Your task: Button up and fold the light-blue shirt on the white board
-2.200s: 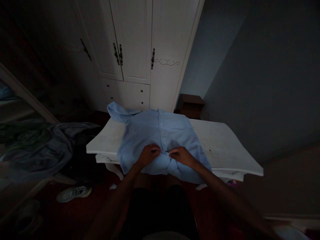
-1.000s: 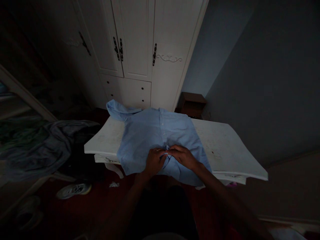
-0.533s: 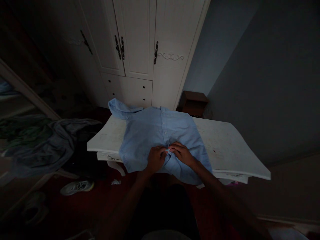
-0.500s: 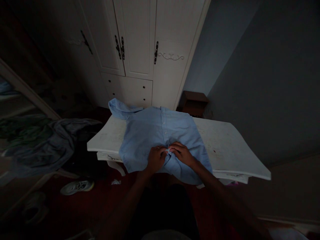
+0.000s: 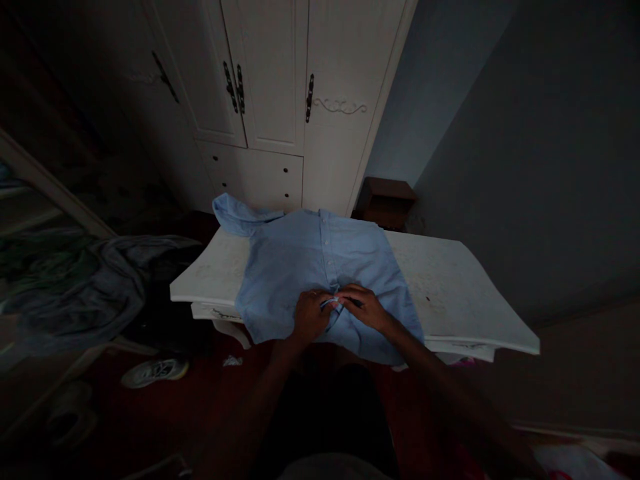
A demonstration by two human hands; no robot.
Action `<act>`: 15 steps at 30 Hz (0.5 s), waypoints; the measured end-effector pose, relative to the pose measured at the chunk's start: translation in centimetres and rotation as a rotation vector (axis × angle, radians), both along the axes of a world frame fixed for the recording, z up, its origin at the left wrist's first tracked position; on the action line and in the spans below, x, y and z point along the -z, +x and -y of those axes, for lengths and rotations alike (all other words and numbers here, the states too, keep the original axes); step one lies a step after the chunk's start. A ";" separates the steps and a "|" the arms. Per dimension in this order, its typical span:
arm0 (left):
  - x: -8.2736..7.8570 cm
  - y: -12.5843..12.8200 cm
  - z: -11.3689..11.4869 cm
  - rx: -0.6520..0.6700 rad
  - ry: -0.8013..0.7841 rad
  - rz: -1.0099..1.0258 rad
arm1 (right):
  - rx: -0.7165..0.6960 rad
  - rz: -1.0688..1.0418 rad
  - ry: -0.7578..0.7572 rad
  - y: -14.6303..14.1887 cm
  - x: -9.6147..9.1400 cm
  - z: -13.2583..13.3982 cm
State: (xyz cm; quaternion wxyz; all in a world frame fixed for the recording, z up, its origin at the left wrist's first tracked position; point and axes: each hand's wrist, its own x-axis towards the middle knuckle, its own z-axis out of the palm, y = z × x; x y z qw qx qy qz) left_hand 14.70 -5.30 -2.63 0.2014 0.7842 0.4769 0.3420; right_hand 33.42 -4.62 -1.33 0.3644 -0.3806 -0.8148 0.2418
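A light blue button-up shirt (image 5: 285, 267) lies spread across a white table (image 5: 450, 287), its lower hem hanging over the near edge. Down its middle runs the placket, with several small buttons showing above my hands. My left hand (image 5: 311, 315) pinches the placket's edge low on the shirt. Right beside it, my right hand (image 5: 364, 307) pinches the same strip of cloth, fingertips almost meeting the left ones. Between the fingers the fabric is bunched and lifted; any button there is too small to make out. One sleeve is folded at the far left corner.
Behind the table stands a white wardrobe (image 5: 270, 80) with dark handles. A small brown cabinet (image 5: 387, 200) is near the wall at back right. Grey and green clothes (image 5: 110, 280) are heaped at left. A shoe (image 5: 155, 372) lies on the red floor.
The fingers have shifted slightly on the placket, and a bit more of its folded edge shows between them. Both hands stay at the same spot on the shirt. The view has tilted slightly.
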 end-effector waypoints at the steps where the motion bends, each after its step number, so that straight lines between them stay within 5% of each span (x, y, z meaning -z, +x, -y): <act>1: 0.1 0.0 -0.1 0.002 0.002 -0.005 | 0.001 0.002 0.014 -0.1 -0.1 0.1; 15: 0.4 0.4 0.6 -0.046 0.054 -0.054 | -0.009 -0.027 0.023 -0.3 -0.4 0.0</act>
